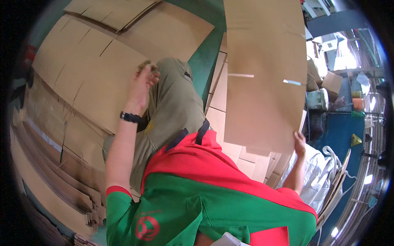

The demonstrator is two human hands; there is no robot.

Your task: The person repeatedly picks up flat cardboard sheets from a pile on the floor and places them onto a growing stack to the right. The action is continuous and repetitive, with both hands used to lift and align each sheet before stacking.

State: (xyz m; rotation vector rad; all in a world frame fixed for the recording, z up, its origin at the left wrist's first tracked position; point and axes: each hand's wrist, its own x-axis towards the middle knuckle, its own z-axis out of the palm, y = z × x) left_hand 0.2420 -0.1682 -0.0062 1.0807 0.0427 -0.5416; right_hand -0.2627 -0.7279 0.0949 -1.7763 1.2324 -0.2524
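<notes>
My right hand point(300, 143) grips the lower right edge of a large brown cardboard sheet point(266, 108), which has narrow slots cut through it. The sheet stands up in front of me, right of the middle. Over my left thigh, beside the knee, my left hand point(144, 85) is raised with its fingers curled around a small, crumpled, brownish-green thing point(146, 65); its kind is unclear. To the left of that hand lies a stack of flat slotted cardboard sheets point(82, 61).
More cardboard point(215, 117) lies stacked beneath the held sheet. A white woven sack point(314, 176) is at the right, near a blue floor point(336, 164). Boxes point(331, 83) and other goods are piled farther right. Cardboard layers point(49, 180) rise at the lower left.
</notes>
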